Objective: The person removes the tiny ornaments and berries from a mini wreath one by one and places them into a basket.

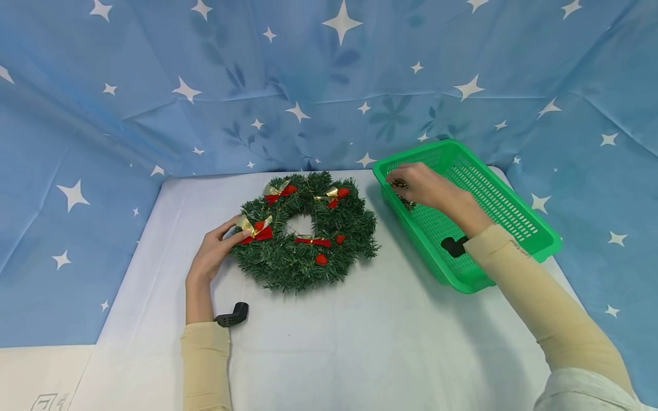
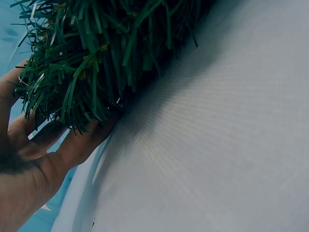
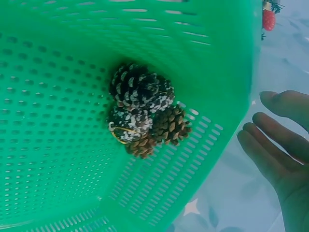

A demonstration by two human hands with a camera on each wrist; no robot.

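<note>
A green artificial wreath [image 1: 293, 268] with red and gold bows [image 1: 259, 231] and red strawberry-like berries [image 1: 321, 259] lies on the white-covered table. At its left edge my left hand [image 1: 213, 254] grips it beside a bow, thumb on top; the left wrist view shows the fingers [image 2: 79, 145] against the underside of the green tips [image 2: 96, 53]. My right hand [image 1: 426, 185] is above the far left corner of the green basket [image 1: 514, 205]. In the right wrist view its fingers are extended and hold nothing. Several pine cones [image 3: 135, 87], some white-frosted, lie in the basket corner.
A blue cloth [image 1: 308, 74] with white stars hangs behind and at both sides of the table [image 1: 308, 354]. Black wrist cameras [image 1: 233, 315] sit on both arms. The basket's raised slotted walls surround the pine cones.
</note>
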